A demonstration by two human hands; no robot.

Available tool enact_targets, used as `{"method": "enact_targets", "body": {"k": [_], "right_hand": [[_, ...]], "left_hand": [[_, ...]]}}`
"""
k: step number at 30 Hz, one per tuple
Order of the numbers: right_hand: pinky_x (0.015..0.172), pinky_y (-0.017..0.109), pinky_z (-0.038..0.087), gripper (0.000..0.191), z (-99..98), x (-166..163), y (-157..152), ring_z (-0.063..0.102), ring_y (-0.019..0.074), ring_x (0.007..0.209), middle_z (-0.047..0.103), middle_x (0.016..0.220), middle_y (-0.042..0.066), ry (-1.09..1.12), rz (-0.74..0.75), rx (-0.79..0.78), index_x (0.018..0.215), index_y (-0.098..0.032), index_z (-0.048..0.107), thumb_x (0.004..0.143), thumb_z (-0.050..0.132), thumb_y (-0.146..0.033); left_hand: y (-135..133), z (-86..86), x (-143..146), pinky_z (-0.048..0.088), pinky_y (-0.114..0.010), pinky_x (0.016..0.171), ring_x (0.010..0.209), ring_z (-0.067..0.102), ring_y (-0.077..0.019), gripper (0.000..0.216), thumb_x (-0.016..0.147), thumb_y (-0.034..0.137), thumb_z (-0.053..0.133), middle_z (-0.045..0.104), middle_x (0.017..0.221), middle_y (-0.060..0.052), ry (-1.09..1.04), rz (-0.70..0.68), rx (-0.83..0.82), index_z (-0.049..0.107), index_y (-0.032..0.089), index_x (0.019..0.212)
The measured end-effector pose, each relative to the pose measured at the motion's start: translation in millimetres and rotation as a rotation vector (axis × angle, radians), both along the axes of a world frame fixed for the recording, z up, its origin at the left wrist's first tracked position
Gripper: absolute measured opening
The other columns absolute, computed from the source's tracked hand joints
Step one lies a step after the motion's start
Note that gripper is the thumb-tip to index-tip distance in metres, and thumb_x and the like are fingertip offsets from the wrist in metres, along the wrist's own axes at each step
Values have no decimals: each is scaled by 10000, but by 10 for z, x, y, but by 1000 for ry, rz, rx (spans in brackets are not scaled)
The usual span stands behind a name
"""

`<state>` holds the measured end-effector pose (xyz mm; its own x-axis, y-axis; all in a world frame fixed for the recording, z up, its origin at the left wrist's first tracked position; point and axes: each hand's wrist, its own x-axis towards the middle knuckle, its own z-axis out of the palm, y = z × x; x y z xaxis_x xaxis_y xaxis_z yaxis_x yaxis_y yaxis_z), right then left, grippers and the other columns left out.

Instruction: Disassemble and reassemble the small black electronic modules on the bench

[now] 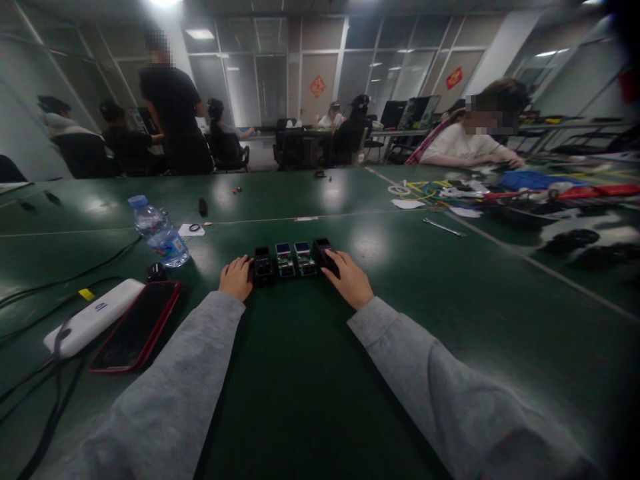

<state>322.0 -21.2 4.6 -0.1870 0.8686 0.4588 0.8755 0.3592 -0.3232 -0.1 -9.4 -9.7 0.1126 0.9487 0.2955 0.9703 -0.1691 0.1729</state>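
A row of small electronic blocks lies on the green table [310,373] in front of me: a black block [263,265] at the left end, two blocks with blue-lit tops [295,259] in the middle, and a black block [323,252] at the right end. My left hand [237,278] is curled, its fingers pressed against the left black block. My right hand [349,278] rests its fingers on the right black block. Both arms wear grey sleeves.
A water bottle [160,233], a red-cased phone [137,325] and a white power bank [95,315] with cables lie at my left. A wrench [443,227] and cluttered tools and parts [525,193] lie at the right, where a person in white sits. Other people sit and stand at the back.
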Motion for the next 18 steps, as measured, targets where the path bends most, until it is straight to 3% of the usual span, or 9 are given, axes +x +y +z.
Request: {"method": "enact_targets", "body": {"k": [6,11,18], "right_hand": [[872,490,551,502,-48,11,39,590,311,1094,497,1331,149,65,23,24,1398,-176,459,954,474,-410],[943,483,510,506,-113,55,136,585,296,1092,561,1245,154,269,35,60,1333,-147,513,941,479,-464],[956,477,483,514,-223,163,281,580,285,1058,586,1133,177,482,-80,97,1181,-99,601,929,434,-515]], "left_hand": [[-23,94,36,336,-453,1142,1385,400,-241,560,810,102,485,446,1498,-82,58,38,-108,479,178,1365],[-36,121,45,339,-459,1140,1388,396,-242,554,821,105,470,440,1502,-74,68,42,-113,475,183,1370],[-44,127,43,345,-459,1138,1384,402,-247,578,792,99,503,449,1496,-78,74,41,-105,484,191,1363]]}}
